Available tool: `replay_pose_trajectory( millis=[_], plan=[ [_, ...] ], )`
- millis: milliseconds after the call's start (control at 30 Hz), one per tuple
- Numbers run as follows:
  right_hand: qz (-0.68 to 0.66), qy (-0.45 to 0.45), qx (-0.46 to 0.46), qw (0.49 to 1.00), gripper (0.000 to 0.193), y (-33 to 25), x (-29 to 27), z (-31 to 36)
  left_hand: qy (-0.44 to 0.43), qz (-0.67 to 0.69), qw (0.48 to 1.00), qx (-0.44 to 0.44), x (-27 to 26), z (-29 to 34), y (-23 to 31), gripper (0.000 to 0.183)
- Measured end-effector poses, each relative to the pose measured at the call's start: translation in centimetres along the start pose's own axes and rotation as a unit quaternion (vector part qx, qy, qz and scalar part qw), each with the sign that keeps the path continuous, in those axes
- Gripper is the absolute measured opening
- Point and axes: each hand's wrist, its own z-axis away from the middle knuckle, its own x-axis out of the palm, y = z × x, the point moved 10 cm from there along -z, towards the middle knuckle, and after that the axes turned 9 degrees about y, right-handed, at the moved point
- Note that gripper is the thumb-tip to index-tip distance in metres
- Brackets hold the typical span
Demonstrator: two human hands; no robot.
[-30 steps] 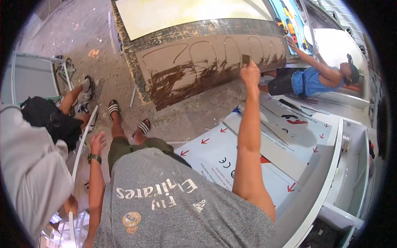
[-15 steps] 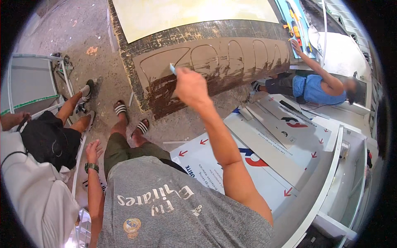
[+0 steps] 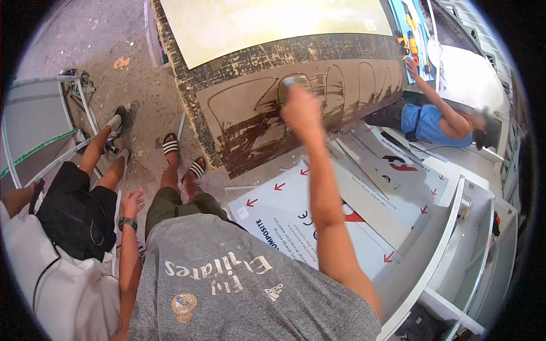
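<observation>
- Apparently, a small flat scraper [image 3: 290, 81] is gripped in the right hand [image 3: 303, 112], in the upper middle of the frame; motion blur hides the exact finger placement.
- Beneath it, a brown panel [image 3: 242, 104] is laid along the lower edge of the worn table [image 3: 244, 62], across the upper middle.
- Dark smears [image 3: 244, 139] are seen over the panel's lower left, while looped beads [image 3: 365, 62] are left largely unspread toward its right end.
- Nothing appears to be held by the left hand [image 3: 133, 203], which is hung at the left of the frame, fingers loosely bent.
- For an even coat, the blade is probably best kept low and steadily pressed, the beads being drawn out in overlapping strokes.
- Thick ridges should be thinned and bare patches covered, edges included, with the pale sheet [image 3: 278, 25] at the top kept clean.
</observation>
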Motion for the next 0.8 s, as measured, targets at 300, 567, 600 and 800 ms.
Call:
replay_pose_trajectory(
  millis=[300,567,600,800],
  plan=[
    [-0.025,0.015,0.16,0.987,0.028,14.5,-3.8,-3.2,-0.046,0.012,0.999,0.016,3.3,-3.4,3.7,0.021],
    [-0.055,-0.01,0.046,0.997,0.039,-5.7,-0.9,-0.7,-0.027,-0.012,0.999,-0.039,1.0,-4.3,0.8,0.021],
    [-0.038,-0.004,-0.039,0.999,0.036,-10.5,-0.8,1.1,-0.029,-0.011,0.998,-0.047,1.3,-4.8,0.6,0.021],
    [-0.163,0.059,0.067,0.983,0.03,-4.9,-5.0,-0.7,-0.013,-0.014,0.999,-0.031,0.4,-5.0,0.6,0.021]
  ],
)
